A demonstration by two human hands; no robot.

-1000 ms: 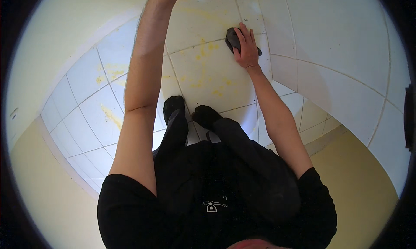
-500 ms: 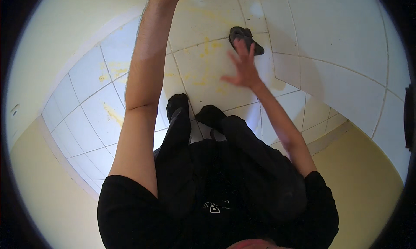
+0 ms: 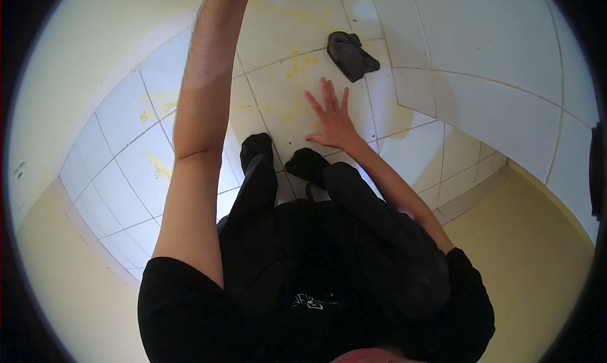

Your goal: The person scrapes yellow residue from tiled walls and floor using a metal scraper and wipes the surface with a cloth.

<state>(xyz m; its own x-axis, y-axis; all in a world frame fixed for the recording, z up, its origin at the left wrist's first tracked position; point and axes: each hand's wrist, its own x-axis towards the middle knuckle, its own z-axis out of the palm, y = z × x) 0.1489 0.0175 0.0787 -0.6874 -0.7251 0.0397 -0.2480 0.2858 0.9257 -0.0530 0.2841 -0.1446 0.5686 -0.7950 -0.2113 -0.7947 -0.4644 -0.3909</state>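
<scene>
My right hand (image 3: 334,120) is open, fingers spread, holding nothing. It is over the pale tiled floor (image 3: 281,88), just on the near side of a crumpled dark grey cloth (image 3: 352,56), with a small gap between fingertips and cloth. My left forearm (image 3: 205,78) reaches up past the top edge of the picture. The left hand itself is cut off there, so its fingers and anything in them are hidden.
Yellow smears (image 3: 297,66) mark several floor tiles. A raised white-tiled block (image 3: 480,78) stands on the right, its lower edge close to the cloth. My feet in black socks (image 3: 256,149) are below the right hand. A cream wall (image 3: 82,47) runs along the left.
My right hand has drawn back toward me and a little left, off the cloth it partly covered in the picture. The cloth now shows in full. My left forearm still reaches out of the top.
</scene>
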